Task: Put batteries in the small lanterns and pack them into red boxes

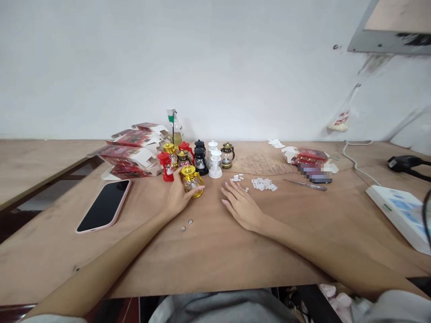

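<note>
My left hand [177, 197] is wrapped round a small gold lantern [191, 176] that stands upright in front of a group of like lanterns. Among these are a red lantern [165, 166], a black lantern [200, 161], a white lantern [215, 164] and a bronze-coloured lantern [227, 155]. Flat on the table, fingers stretched out, my right hand [243, 206] holds nothing. Just beyond its fingertips lie a few small white pieces [236, 178], with a larger pile of white pieces [264, 184] to the right. Two button cells [186, 225] rest on the wood nearer to me.
Red and white boxes [129, 154] are stacked at the left, behind a phone [104, 205]. A bottle [178, 130] stands by the wall. Thin metal pieces [266, 166], a screwdriver [311, 185] and another red box [307, 156] lie rightward, before a white power strip [400, 215].
</note>
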Demonstrator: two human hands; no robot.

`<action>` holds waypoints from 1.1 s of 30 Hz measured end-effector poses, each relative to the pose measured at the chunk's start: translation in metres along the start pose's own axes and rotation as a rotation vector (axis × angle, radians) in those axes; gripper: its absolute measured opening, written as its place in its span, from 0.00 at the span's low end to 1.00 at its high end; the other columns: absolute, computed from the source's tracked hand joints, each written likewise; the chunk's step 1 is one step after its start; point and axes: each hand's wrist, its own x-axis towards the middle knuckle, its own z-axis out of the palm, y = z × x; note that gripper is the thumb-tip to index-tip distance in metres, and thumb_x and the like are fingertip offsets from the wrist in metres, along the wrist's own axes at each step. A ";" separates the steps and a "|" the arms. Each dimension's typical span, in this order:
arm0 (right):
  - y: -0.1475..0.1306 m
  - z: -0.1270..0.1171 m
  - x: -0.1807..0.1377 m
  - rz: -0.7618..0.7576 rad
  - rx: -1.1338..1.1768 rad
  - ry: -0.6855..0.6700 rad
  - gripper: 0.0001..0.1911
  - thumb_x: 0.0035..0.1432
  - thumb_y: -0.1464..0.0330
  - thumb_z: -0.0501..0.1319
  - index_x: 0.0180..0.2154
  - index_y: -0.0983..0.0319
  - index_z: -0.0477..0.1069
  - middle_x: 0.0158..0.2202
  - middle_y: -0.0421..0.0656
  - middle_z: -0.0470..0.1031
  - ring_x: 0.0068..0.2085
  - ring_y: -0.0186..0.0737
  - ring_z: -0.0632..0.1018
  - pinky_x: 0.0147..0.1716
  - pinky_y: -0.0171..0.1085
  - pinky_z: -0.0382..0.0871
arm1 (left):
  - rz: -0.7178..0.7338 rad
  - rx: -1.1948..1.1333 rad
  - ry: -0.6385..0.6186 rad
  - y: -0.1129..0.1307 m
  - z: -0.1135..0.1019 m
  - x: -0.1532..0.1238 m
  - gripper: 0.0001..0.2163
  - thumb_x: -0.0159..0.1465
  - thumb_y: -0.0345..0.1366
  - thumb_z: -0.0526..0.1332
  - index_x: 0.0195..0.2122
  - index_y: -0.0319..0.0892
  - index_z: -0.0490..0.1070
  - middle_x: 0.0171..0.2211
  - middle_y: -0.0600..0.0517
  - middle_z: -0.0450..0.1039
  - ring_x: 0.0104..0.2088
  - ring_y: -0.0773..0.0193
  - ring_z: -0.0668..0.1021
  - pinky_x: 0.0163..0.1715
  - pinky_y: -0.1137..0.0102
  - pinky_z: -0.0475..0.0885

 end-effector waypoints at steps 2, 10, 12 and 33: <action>-0.010 -0.002 -0.002 -0.115 0.050 0.010 0.25 0.67 0.63 0.44 0.58 0.71 0.62 0.62 0.54 0.60 0.66 0.48 0.55 0.64 0.52 0.52 | 0.031 0.010 -0.028 0.001 0.001 0.001 0.38 0.54 0.50 0.65 0.60 0.44 0.48 0.57 0.41 0.60 0.59 0.51 0.65 0.59 0.55 0.60; -0.087 0.007 0.013 -0.760 0.086 -0.206 0.27 0.67 0.59 0.46 0.60 0.70 0.58 0.63 0.48 0.60 0.65 0.39 0.58 0.66 0.41 0.43 | 0.087 0.317 -0.119 -0.003 0.011 0.004 0.41 0.58 0.55 0.59 0.63 0.33 0.44 0.57 0.33 0.59 0.57 0.45 0.66 0.55 0.54 0.62; -0.089 0.011 0.018 -0.754 0.047 -0.197 0.29 0.67 0.59 0.46 0.60 0.73 0.56 0.62 0.50 0.60 0.64 0.41 0.59 0.66 0.41 0.44 | 0.082 0.473 -0.148 -0.002 0.013 0.004 0.38 0.61 0.54 0.55 0.61 0.30 0.47 0.55 0.32 0.61 0.53 0.44 0.68 0.52 0.54 0.64; 0.042 -0.013 -0.007 -0.088 0.230 0.036 0.26 0.58 0.56 0.60 0.54 0.61 0.67 0.56 0.49 0.70 0.60 0.49 0.66 0.59 0.53 0.58 | 0.500 0.728 -0.115 0.046 -0.014 -0.010 0.10 0.65 0.37 0.50 0.34 0.39 0.68 0.37 0.40 0.69 0.38 0.52 0.71 0.35 0.61 0.64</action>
